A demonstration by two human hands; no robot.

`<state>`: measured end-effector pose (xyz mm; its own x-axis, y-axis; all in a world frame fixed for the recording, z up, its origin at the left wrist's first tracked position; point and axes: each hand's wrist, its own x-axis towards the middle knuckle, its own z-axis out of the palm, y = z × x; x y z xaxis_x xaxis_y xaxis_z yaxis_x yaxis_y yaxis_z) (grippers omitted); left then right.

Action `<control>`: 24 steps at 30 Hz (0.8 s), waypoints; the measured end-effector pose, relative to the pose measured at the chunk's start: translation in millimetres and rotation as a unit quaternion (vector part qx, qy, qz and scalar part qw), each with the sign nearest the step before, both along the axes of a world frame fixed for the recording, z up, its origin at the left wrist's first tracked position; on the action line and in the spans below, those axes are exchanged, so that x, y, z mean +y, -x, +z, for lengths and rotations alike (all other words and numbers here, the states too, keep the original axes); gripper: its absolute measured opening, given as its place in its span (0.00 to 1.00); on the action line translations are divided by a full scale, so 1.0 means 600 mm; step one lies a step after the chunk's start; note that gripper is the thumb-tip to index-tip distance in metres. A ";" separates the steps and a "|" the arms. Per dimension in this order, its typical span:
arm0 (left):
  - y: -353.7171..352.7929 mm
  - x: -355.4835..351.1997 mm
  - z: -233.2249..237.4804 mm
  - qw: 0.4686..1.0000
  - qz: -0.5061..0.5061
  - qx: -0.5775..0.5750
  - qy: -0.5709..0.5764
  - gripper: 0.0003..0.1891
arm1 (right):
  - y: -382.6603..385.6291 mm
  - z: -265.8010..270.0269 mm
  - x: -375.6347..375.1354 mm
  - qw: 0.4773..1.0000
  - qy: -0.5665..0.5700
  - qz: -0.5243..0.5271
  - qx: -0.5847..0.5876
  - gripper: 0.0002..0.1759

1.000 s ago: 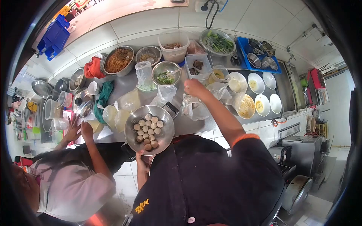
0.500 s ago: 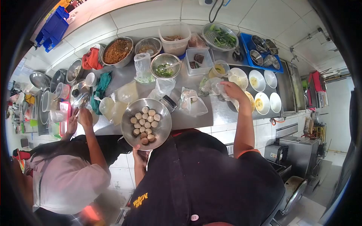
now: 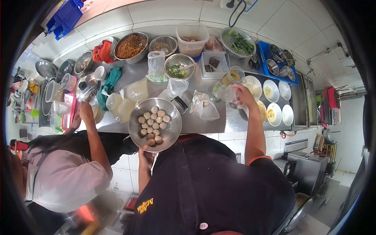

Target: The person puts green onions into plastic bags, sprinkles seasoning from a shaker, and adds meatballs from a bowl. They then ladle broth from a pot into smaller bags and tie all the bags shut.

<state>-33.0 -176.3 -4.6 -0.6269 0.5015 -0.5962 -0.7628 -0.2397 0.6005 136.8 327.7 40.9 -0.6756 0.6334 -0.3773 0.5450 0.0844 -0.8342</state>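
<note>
My left hand [image 3: 146, 156] grips the near edge of a wide metal wok [image 3: 138, 136], which I hold tilted at the counter's front edge. Several pale meatballs [image 3: 156, 125] lie together in the wok. Off to the right, my right hand [image 3: 243, 95] has its fingers on a crumpled clear plastic bag [image 3: 226, 94] on the counter; the fingertips are partly hidden. Between my hands is another plastic bag [image 3: 205, 107] with something pale in it. Just beyond my right hand are white bowls [image 3: 271, 90] and a plastic container of yellowish liquid [image 3: 234, 76].
A co-worker [image 3: 70, 176] stands at my left, hands near a lidded metal pot [image 3: 87, 87]. Along the wall are a bowl of orange-brown food [image 3: 131, 47], a bowl of chopped greens [image 3: 179, 66], a colander of green vegetables [image 3: 238, 41] and a blue tray [image 3: 291, 78].
My right hand has gone from pointing, fingers stretched over the bag, to closing on it, and the bag has shifted. The wok stays in my left hand. The view has turned slightly.
</note>
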 end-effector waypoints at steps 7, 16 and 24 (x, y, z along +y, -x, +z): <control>0.006 -0.003 -0.002 1.000 0.005 0.000 -0.009 0.39 | 0.009 0.035 -0.016 0.997 -0.027 0.016 -0.071 0.19; 0.010 -0.003 0.005 1.000 -0.014 -0.001 -0.010 0.36 | 0.024 0.038 -0.014 0.947 -0.311 -0.059 0.053 0.10; 0.014 -0.015 -0.010 0.999 -0.037 -0.011 -0.036 0.35 | 0.049 0.108 -0.058 0.892 -0.414 0.036 -0.181 0.20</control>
